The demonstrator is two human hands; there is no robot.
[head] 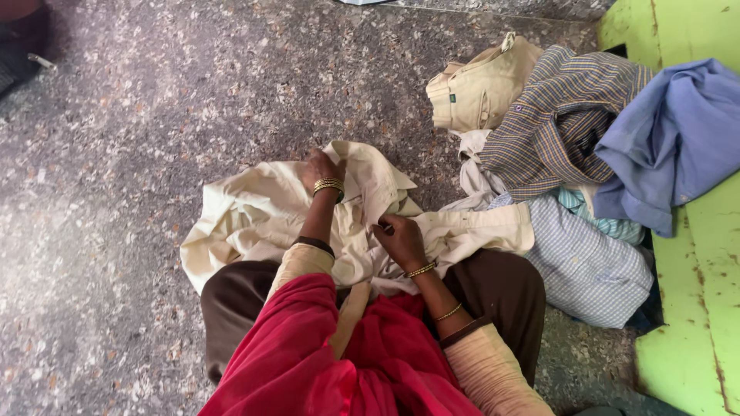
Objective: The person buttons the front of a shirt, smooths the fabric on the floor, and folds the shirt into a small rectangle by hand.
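A cream shirt point(254, 219) lies spread over my lap and the speckled stone floor point(154, 115). My left hand point(321, 168) presses down on the shirt near its collar, fingers closed on the cloth. My right hand point(398, 237) pinches the shirt's front edge close to my body. Both wrists wear gold bangles. A red scarf point(324, 362) hangs from my shoulders over brown trousers.
A heap of clothes lies to the right: a beige garment point(482, 85), a striped checked shirt point(559, 115), a blue shirt point(671, 139) and a pale checked shirt point(590, 266). A green painted bench point(694, 293) runs along the right edge. A dark shoe point(19, 46) sits top left.
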